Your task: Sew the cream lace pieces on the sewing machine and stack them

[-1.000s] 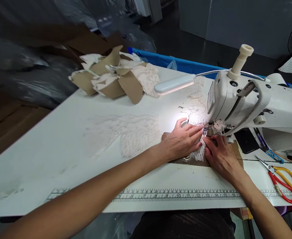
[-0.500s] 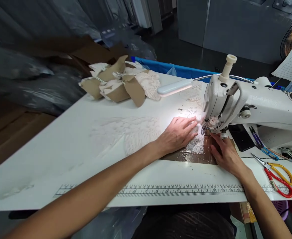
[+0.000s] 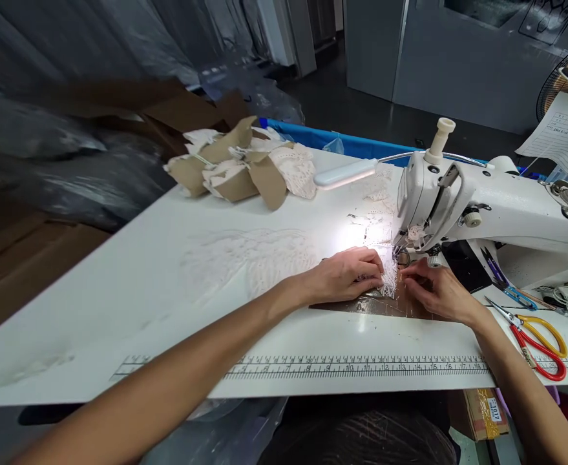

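A white sewing machine [image 3: 487,200] stands at the right of the white table [image 3: 119,303]. A piece of white lace [image 3: 264,261] lies spread under its lamp, over a brown sheet [image 3: 385,307] in front of the needle. My left hand [image 3: 346,274] has its fingers curled and pinches the lace just left of the presser foot. My right hand [image 3: 439,290] pinches the lace edge right below the needle. The lace between my fingers is bunched up.
A heap of brown paper and lace pieces [image 3: 240,165] sits at the table's back. Red and yellow scissors [image 3: 538,336] and blue snips [image 3: 504,284] lie right of my hand. A ruler strip [image 3: 313,368] runs along the front edge. A lamp head [image 3: 344,173] hangs over the table.
My left hand went from flat on the lace to curled and pinching it, pulling back a little. My right hand shifted nearer the needle and gathered the lace edge. The camera tilted slightly.
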Motion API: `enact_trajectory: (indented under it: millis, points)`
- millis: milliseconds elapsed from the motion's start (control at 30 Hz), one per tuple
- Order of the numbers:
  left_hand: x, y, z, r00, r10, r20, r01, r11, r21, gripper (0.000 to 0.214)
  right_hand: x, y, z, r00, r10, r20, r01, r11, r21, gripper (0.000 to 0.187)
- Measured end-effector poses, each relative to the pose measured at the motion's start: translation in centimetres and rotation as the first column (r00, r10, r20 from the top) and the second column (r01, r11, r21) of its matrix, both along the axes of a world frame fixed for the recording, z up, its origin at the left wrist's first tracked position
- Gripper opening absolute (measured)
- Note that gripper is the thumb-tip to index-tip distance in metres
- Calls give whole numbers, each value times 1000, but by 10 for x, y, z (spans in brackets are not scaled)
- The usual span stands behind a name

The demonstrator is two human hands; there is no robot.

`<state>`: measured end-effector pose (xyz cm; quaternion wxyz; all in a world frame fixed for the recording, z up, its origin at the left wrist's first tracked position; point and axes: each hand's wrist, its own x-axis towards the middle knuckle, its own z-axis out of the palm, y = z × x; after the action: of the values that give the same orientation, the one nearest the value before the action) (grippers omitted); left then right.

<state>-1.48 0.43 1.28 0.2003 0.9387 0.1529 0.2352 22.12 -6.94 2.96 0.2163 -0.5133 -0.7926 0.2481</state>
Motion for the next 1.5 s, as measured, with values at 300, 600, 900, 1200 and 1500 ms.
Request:
enact_trajectory:
  millis: [300,600,900,1200,1500]
  points:
    - [9,-8,0,949,41,312,-104,977,188,14,-5,-9,-20,1000,-23,0,22,977,212,23]
    - [12,-10,-7,969,-35,243,-34,961,273,12,-9,-21,-26,986,93,136,-130,946,297,29]
    - [13,-8,-9,995,-71,64,24,831,556,21,5,1,-1,998,26,65,-26,1000,-4,20]
    - [12,-9,-9,985,-91,149,3,861,508,18,2,2,-32,996,-87,9,83,976,202,32]
    - [12,-8,-11,992,-103,77,47,848,528,22,2,0,-41,993,28,116,-65,942,328,37]
